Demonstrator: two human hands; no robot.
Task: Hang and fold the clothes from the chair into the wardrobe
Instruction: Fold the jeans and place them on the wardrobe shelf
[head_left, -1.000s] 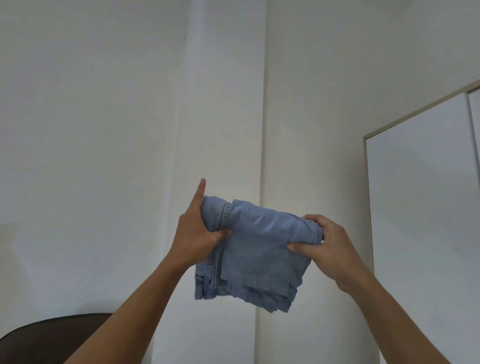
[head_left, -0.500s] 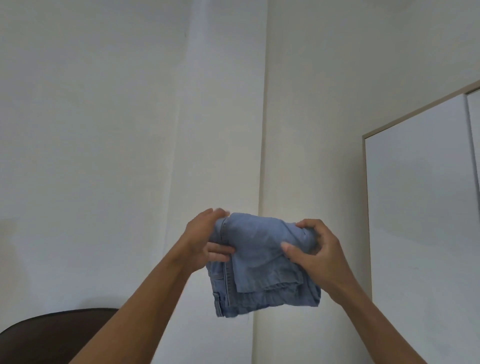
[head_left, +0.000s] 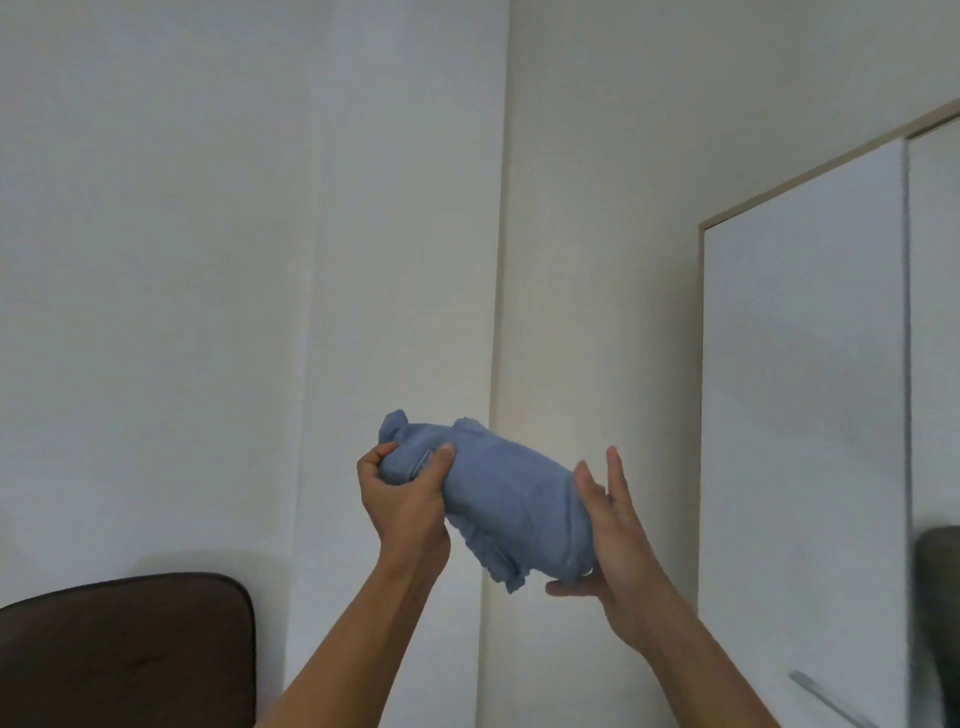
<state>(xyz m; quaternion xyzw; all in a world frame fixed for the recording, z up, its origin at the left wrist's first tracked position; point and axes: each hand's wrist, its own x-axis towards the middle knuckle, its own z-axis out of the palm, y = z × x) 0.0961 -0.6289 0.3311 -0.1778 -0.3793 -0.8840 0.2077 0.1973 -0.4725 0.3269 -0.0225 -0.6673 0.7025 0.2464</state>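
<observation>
- i saw a pale wall (head_left: 208, 260) filling most of the view, with a corner running down behind the hands.
- the white wardrobe (head_left: 805, 364) stood at the right, its doors closed where visible.
- the dark chair (head_left: 119, 654) sat low at the left, only its back in view, well apart from the wardrobe.
- the jeans (head_left: 509, 499), a folded blue bundle, were up in the air between chair and wardrobe, tilted down to the right, touching neither.
- my left hand (head_left: 405, 509) gripped the bundle's upper left end, fingers and thumb curled round it.
- my right hand (head_left: 613, 540) lay wide and flat against the lower right end, fingers straight, thumb under the bundle.
- a slim handle (head_left: 826, 699) showed low on the wardrobe door.
</observation>
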